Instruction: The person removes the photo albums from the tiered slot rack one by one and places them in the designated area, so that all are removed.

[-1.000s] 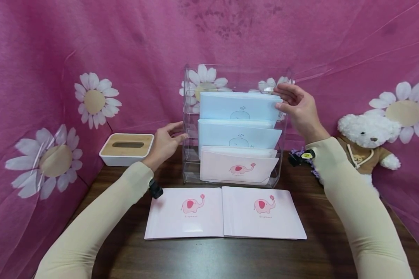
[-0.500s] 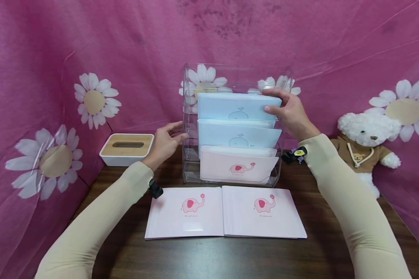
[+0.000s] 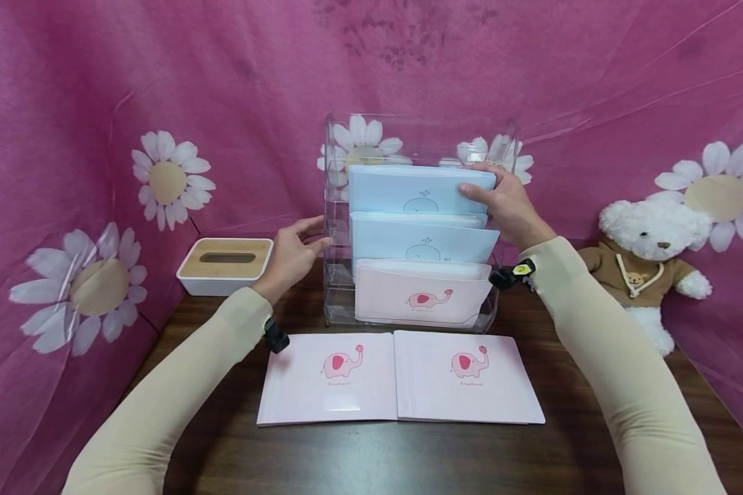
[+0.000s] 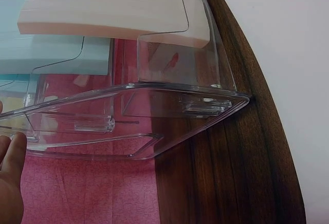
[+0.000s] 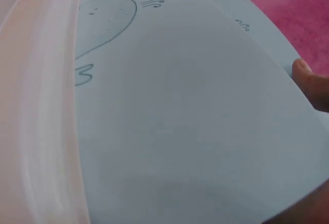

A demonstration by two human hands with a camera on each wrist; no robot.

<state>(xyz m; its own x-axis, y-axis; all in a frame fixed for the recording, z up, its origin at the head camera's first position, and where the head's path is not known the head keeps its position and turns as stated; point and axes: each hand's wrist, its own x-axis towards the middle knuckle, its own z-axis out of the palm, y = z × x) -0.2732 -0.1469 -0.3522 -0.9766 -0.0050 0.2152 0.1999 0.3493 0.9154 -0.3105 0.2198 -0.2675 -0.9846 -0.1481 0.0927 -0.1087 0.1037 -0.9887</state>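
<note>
A clear acrylic tiered rack (image 3: pixel 340 317) stands on the table. Its back tier holds a light blue booklet (image 3: pixel 402 189) with a whale drawing, and my right hand (image 3: pixel 512 206) pinches that booklet's right end, thumb in front and fingers behind. In the right wrist view the thumb (image 5: pixel 308 82) lies at its edge. One tier lower is a second blue whale booklet (image 3: pixel 396 240); the front tier carries a pink elephant booklet (image 3: pixel 384 295). My left hand (image 3: pixel 289 260) touches the rack's left side with extended fingers, partly visible in the left wrist view.
Two pink elephant booklets, left (image 3: pixel 303 392) and right (image 3: pixel 501 385), lie side by side before the rack. A white tissue box (image 3: pixel 217 285) with a wooden lid stands at left. A white teddy bear (image 3: pixel 650 234) sits at right against the pink floral cloth (image 3: pixel 254 82).
My right hand has come leftward from the rack's right edge onto the back blue booklet, which has shifted slightly left. My left hand stays at the rack's side.
</note>
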